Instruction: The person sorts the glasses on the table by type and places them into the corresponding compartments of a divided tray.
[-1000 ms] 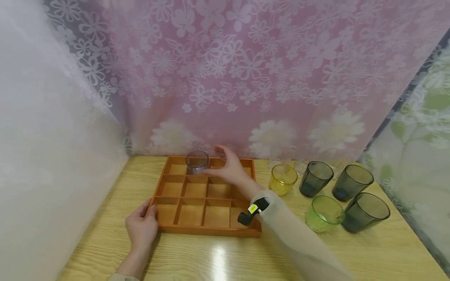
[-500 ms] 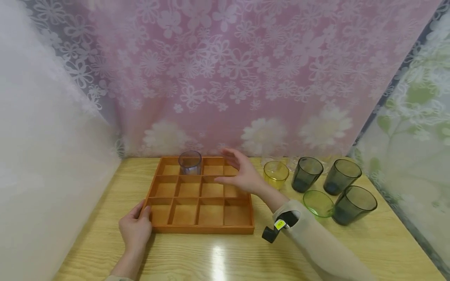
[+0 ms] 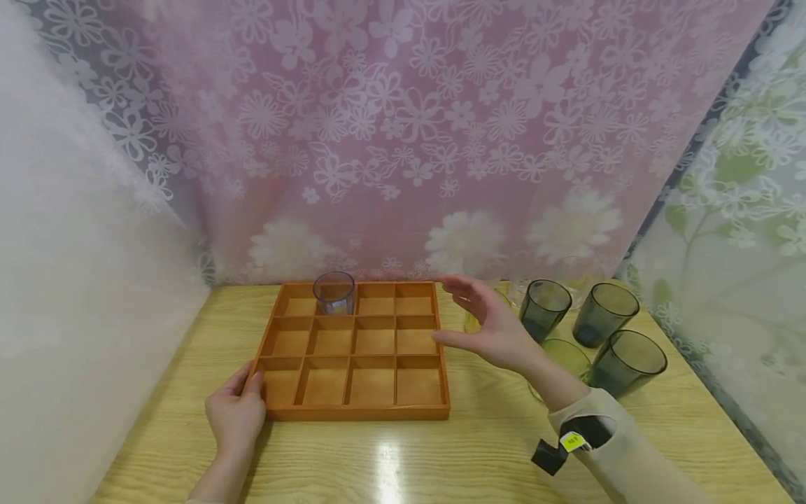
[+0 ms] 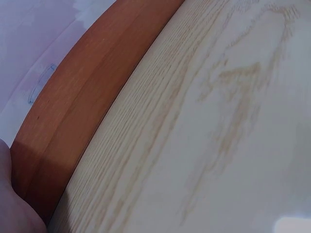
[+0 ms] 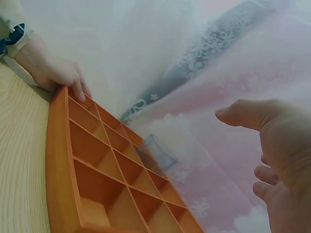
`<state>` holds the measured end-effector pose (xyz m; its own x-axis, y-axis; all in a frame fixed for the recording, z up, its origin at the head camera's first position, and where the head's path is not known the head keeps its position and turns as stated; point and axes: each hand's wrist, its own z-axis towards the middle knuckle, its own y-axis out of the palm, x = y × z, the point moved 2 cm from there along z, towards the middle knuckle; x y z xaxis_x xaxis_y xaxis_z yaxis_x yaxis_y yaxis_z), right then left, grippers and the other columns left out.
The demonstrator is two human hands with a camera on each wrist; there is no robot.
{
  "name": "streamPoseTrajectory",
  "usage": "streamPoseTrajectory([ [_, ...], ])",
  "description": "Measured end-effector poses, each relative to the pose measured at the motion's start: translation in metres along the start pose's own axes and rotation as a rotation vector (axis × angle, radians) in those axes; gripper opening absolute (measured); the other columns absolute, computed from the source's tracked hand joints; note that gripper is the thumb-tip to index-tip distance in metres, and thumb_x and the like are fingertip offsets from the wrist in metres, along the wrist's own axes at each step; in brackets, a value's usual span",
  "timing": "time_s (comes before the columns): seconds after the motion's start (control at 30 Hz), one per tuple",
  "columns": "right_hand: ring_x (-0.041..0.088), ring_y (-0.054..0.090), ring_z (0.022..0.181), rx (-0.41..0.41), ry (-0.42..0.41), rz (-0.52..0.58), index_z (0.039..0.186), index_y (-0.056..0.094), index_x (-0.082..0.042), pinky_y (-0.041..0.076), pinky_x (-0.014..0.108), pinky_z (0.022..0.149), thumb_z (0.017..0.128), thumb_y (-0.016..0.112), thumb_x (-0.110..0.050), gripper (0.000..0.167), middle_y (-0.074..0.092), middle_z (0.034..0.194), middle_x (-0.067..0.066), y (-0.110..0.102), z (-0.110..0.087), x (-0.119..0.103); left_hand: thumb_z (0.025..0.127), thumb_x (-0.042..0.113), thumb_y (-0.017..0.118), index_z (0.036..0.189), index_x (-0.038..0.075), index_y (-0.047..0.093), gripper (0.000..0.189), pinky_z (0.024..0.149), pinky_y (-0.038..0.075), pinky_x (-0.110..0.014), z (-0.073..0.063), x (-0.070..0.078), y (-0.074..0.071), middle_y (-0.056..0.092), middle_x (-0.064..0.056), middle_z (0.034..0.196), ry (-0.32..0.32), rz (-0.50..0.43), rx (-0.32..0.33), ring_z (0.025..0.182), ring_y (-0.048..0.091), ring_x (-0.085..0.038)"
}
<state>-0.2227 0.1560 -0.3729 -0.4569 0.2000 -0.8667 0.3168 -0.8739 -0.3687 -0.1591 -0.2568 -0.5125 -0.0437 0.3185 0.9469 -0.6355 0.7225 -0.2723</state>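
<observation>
A wooden compartment tray [image 3: 352, 413] lies on the table. My left hand [image 3: 236, 413] holds its near left corner, and in the right wrist view fingers of that hand [image 5: 58, 70] reach over the rim. One clear, bluish glass [image 3: 334, 294] stands in a back-row compartment, second from the left. Just off the tray's right side, my right hand [image 3: 494, 332] hovers with thumb and fingers spread and nothing between them. Behind that hand a yellow glass [image 3: 471, 322] is mostly hidden. A green glass [image 3: 563, 357] is partly covered by the right wrist.
Several dark grey glasses [image 3: 546, 308] stand on the right of the table [image 3: 315, 462]. Faint clear glasses [image 3: 573, 276] are behind them, hard to make out. A pink floral curtain [image 3: 352, 140] hangs at the back, with a pale sheet [image 3: 94, 245] to the left.
My right hand has drawn back from the clear glass, moving right past the tray's edge toward the other glasses. The glass stays in its compartment. My left hand keeps its hold on the tray.
</observation>
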Motion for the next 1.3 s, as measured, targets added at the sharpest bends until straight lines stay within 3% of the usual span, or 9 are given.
streamPoseTrajectory([
  [0.23,0.030,0.047,0.144,0.106,-0.071,-0.057,0.152,0.052,-0.005,0.039,0.035,0.118,0.082,0.088,0.007,0.079,0.054,0.152,0.009,-0.030,-0.029,0.000,0.099,0.002,0.070,0.128,-0.006,0.073,0.030,0.080,0.048,-0.004,0.000,0.000,0.000,0.072,-0.020,0.124,0.000,0.002,-0.007,0.111,0.067,-0.013],
  [0.37,0.024,0.047,0.145,0.133,-0.057,-0.102,0.152,0.051,-0.004,0.039,0.031,0.117,0.083,0.087,0.006,0.078,0.053,0.153,0.010,-0.045,-0.045,0.000,0.100,0.003,0.070,0.129,-0.005,0.073,0.030,0.080,0.048,-0.005,0.001,-0.002,0.000,0.071,-0.019,0.125,-0.010,0.000,-0.013,0.113,0.067,-0.015],
  [0.57,0.019,0.047,0.145,0.182,-0.033,-0.124,0.153,0.049,-0.001,0.041,0.025,0.114,0.083,0.085,0.011,0.080,0.052,0.154,0.010,-0.064,-0.066,0.003,0.100,0.005,0.070,0.129,-0.004,0.074,0.030,0.080,0.048,-0.004,0.001,-0.004,0.000,0.072,-0.018,0.125,-0.017,0.011,-0.012,0.106,0.065,-0.001],
  [0.8,0.017,0.049,0.143,0.255,-0.012,-0.189,0.152,0.051,-0.002,0.041,0.023,0.114,0.080,0.088,0.012,0.082,0.055,0.152,0.007,-0.079,-0.085,0.011,0.099,0.004,0.070,0.128,-0.005,0.073,0.030,0.079,0.048,-0.004,0.000,-0.001,0.000,0.071,-0.020,0.125,-0.015,0.001,-0.010,0.101,0.063,0.005],
  [0.87,0.017,0.048,0.143,0.271,0.002,-0.198,0.152,0.051,-0.002,0.040,0.023,0.114,0.079,0.088,0.011,0.083,0.055,0.152,0.007,-0.082,-0.089,0.015,0.100,0.003,0.070,0.129,-0.005,0.073,0.031,0.080,0.048,-0.005,0.000,-0.002,0.000,0.071,-0.020,0.126,-0.017,-0.002,-0.011,0.105,0.065,0.000],
  [1.03,0.005,0.045,0.143,0.294,0.074,-0.267,0.155,0.049,-0.005,0.037,0.014,0.112,0.082,0.090,0.003,0.084,0.054,0.153,0.007,-0.089,-0.102,0.027,0.101,0.004,0.069,0.131,-0.005,0.072,0.032,0.082,0.047,-0.004,0.002,-0.003,0.000,0.070,-0.020,0.129,-0.021,-0.001,-0.025,0.121,0.065,-0.027],
  [1.13,0.000,0.042,0.143,0.303,0.111,-0.301,0.156,0.046,-0.004,0.036,0.010,0.109,0.084,0.090,-0.001,0.085,0.052,0.155,0.014,-0.092,-0.108,0.034,0.101,0.005,0.069,0.132,-0.005,0.071,0.032,0.081,0.047,-0.004,0.002,-0.003,0.000,0.069,-0.020,0.130,-0.025,-0.002,-0.034,0.123,0.063,-0.034],
  [1.2,0.007,0.041,0.146,0.308,0.129,-0.306,0.157,0.045,-0.003,0.035,0.009,0.109,0.084,0.090,-0.003,0.085,0.049,0.156,0.018,-0.093,-0.112,0.038,0.101,0.005,0.069,0.132,-0.005,0.071,0.032,0.082,0.047,-0.004,0.002,-0.003,0.000,0.069,-0.020,0.130,-0.029,-0.004,-0.035,0.124,0.063,-0.035],
  [1.3,0.027,0.038,0.151,0.312,0.154,-0.305,0.158,0.044,-0.004,0.033,0.007,0.108,0.085,0.090,-0.005,0.086,0.045,0.159,0.021,-0.094,-0.115,0.042,0.101,0.006,0.069,0.132,-0.005,0.071,0.032,0.082,0.047,-0.004,0.002,-0.003,0.000,0.069,-0.019,0.130,-0.036,-0.002,-0.034,0.124,0.063,-0.035],
])
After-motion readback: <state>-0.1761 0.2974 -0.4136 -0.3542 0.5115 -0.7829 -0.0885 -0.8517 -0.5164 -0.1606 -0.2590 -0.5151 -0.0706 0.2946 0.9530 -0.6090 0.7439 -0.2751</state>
